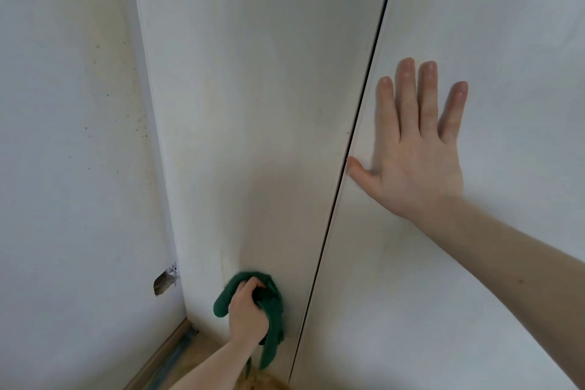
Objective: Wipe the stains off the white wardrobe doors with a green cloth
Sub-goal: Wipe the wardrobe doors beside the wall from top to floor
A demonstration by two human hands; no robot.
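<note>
Two white wardrobe doors fill the head view: the left door and the right door, split by a dark vertical gap. Low on the left door, my left hand grips a bunched green cloth and holds it against the panel. A loose end of the cloth hangs down below the hand. Faint yellowish marks show on the left door above the cloth. My right hand lies flat on the right door with fingers straight and spread, the thumb close to the gap.
A white wall stands at left, speckled with small spots, with a broken hole near the wardrobe's side. A skirting board and a strip of wooden floor show at the bottom.
</note>
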